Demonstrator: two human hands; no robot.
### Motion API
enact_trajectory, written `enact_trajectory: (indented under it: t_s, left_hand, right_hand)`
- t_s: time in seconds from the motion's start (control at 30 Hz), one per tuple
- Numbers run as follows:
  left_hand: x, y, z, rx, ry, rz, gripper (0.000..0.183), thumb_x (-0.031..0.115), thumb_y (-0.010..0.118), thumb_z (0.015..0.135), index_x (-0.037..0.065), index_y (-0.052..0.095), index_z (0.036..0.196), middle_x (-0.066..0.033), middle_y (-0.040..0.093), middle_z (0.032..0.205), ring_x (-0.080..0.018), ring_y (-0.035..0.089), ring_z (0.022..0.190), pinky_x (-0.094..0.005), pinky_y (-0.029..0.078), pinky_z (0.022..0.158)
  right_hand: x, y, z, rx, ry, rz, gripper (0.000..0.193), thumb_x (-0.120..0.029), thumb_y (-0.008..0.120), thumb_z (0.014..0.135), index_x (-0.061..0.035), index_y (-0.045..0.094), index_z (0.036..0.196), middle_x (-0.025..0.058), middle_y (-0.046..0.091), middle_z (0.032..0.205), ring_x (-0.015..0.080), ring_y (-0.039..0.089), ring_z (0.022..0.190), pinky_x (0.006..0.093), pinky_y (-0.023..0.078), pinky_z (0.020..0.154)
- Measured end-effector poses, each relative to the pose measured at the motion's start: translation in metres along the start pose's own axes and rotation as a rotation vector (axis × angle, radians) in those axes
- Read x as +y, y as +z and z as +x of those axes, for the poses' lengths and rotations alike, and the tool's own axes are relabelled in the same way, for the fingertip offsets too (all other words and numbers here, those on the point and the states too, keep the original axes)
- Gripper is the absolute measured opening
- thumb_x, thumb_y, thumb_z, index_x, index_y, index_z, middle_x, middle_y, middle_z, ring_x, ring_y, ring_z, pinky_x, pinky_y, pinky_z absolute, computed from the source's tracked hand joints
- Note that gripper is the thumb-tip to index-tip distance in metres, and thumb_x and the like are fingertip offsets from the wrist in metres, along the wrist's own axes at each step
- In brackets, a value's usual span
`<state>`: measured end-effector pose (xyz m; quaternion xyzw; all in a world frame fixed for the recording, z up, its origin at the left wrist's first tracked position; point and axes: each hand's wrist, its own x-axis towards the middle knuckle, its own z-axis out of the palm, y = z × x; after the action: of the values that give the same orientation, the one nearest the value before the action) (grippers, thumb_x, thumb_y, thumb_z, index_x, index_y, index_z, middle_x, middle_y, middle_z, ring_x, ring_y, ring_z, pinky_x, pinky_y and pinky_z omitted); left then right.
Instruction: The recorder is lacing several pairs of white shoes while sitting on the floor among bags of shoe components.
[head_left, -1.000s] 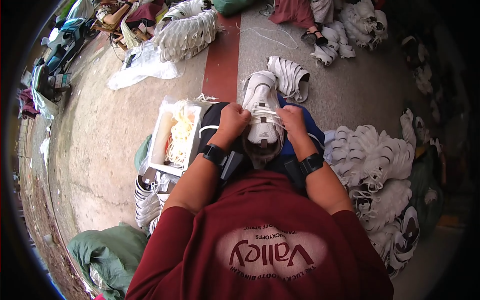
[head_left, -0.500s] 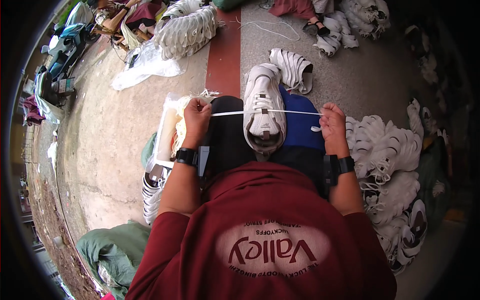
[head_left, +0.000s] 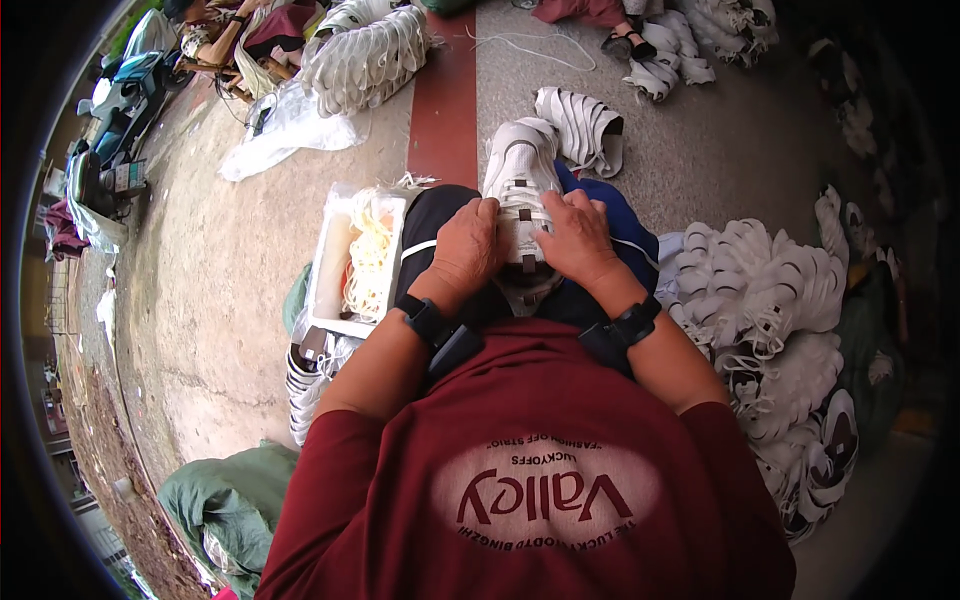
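A white sneaker (head_left: 522, 150) rests between my thighs, its toe pointing away from me and its lacing half under my hands. My left hand (head_left: 468, 248) is closed at the sneaker's left edge, fingers curled in by the eyelets. Across the lacing, my right hand (head_left: 580, 236) is bent with its fingertips pinched at the right-hand eyelets. A flat white shoelace (head_left: 417, 248) lies over both thighs, one end trailing out from under each hand. The fingertips partly hide where it enters the shoe.
At my left stands a white box (head_left: 318, 290) of loose pale laces (head_left: 370, 255). Stacked white shoe uppers (head_left: 580, 130) lie beyond the sneaker. Piles of white shoes (head_left: 760, 290) crowd my right. A green sack (head_left: 230, 510) sits lower left; other people work at the far side.
Both hands have come inward from wide apart to the sneaker's eyelets. The lace, stretched taut across the shoe before, now lies loosely over my thighs.
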<state>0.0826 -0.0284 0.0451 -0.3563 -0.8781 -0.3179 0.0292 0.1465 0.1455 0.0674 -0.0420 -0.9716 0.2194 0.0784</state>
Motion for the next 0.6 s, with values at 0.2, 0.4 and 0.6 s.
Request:
enact_trajectory:
  t_s: [0.2, 0.4, 0.6]
  left_hand:
    - [-0.008, 0.004, 0.02, 0.029, -0.004, 0.066, 0.024, 0.009, 0.056, 0.073, 0.006, 0.051, 0.097, -0.0163, 0.057, 0.084, -0.0363, 0.058, 0.077, -0.0434, 0.048, 0.067]
    - [-0.006, 0.002, 0.012, 0.169, 0.117, 0.007, 0.016, 0.007, 0.061, 0.069, 0.008, 0.056, 0.084, -0.0103, 0.057, 0.079, -0.0304, 0.059, 0.07, -0.0382, 0.048, 0.06]
    - [-0.006, -0.003, 0.007, 0.161, 0.215, -0.071, 0.011, 0.005, 0.063, 0.068, 0.008, 0.056, 0.076, -0.0083, 0.054, 0.069, -0.0287, 0.057, 0.062, -0.0361, 0.046, 0.054]
  right_hand:
    - [0.008, 0.005, 0.007, 0.139, -0.115, -0.188, 0.023, -0.018, 0.063, 0.071, -0.0094, 0.059, 0.092, 0.0151, 0.056, 0.083, 0.0297, 0.051, 0.096, 0.0505, 0.028, 0.09]
    - [-0.002, 0.006, 0.018, 0.102, -0.159, 0.075, 0.012, -0.007, 0.058, 0.072, -0.0037, 0.057, 0.083, 0.0201, 0.055, 0.081, 0.0367, 0.056, 0.081, 0.0461, 0.045, 0.075]
    - [0.002, 0.008, 0.024, 0.068, -0.142, 0.037, 0.009, 0.0, 0.053, 0.072, -0.0025, 0.05, 0.079, 0.0192, 0.051, 0.077, 0.0398, 0.053, 0.074, 0.0459, 0.044, 0.064]
